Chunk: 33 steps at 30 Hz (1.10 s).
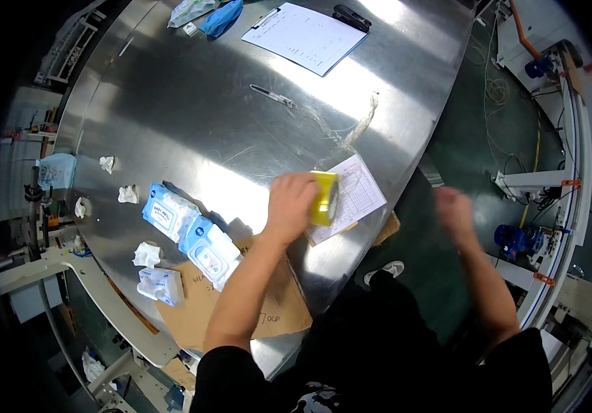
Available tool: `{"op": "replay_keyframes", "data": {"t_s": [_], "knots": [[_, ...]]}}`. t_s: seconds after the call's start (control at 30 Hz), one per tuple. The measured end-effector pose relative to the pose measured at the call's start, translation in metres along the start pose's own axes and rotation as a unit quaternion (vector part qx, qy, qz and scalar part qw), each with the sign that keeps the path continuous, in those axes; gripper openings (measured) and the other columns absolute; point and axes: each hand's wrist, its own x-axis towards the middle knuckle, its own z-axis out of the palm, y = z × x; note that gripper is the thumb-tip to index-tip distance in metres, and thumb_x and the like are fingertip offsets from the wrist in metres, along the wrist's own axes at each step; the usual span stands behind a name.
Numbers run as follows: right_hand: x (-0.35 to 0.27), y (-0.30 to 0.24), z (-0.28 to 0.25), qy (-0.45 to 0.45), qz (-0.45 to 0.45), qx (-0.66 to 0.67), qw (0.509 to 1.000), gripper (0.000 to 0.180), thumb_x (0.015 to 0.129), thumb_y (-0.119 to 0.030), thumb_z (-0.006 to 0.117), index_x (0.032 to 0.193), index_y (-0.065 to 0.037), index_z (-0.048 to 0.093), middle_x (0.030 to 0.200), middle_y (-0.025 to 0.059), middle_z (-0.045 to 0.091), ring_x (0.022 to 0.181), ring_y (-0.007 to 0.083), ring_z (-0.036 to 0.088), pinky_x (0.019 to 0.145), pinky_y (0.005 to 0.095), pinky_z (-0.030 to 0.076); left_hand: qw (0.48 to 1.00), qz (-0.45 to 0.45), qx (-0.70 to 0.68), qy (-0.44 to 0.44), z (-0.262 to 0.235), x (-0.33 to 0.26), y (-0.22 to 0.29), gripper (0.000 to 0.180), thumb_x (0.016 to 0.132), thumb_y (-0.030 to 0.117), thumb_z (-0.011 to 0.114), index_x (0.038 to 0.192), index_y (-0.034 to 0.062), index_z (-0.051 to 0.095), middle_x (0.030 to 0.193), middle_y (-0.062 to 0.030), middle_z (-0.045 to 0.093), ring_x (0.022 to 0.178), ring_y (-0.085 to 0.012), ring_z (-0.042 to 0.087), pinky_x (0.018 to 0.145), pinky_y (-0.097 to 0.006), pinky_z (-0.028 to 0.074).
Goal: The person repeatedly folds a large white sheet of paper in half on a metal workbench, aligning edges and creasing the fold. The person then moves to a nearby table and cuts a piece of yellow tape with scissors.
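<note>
My left hand (pixel 292 205) is closed around a roll of yellow tape (pixel 323 199) above the near right part of the metal table. A printed form sheet (pixel 360 191) lies partly under the roll. A crumpled strip of clear film (pixel 363 122) lies on the table just beyond the sheet. Off the table's right edge, over the floor, hangs my right hand (pixel 455 210), blurred, with its fingers curled in. A flat grey strip (pixel 431 171) shows just past its fingertips; whether the hand holds it is unclear.
Two wipes packs (pixel 172 212) and a tissue pack (pixel 161 286) lie by a flattened cardboard piece (pixel 285 303). Crumpled tissues (pixel 147 255) dot the left side. Beyond are a pen (pixel 273 96), clipboard (pixel 306 36), stapler (pixel 351 18) and blue bag (pixel 222 18). Machine frames (pixel 550 206) stand right.
</note>
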Motion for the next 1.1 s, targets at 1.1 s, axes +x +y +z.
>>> {"op": "replay_keyframes", "data": {"t_s": [1.1], "knots": [[0.033,-0.220,0.042,-0.137,-0.142,0.198,0.960,0.030,0.079,-0.020,0.074,0.093,-0.002,0.054,0.084,0.0165,0.064,0.079,0.0369,0.062,0.068,0.0414,0.050,0.578,-0.497,-0.617,0.195,-0.088,-0.009,0.020,0.017,0.095,0.013,0.057,0.110,0.0062,0.055,0.096,-0.0092,0.065,0.067,-0.0125,0.059,0.064,-0.024,0.048]]}}
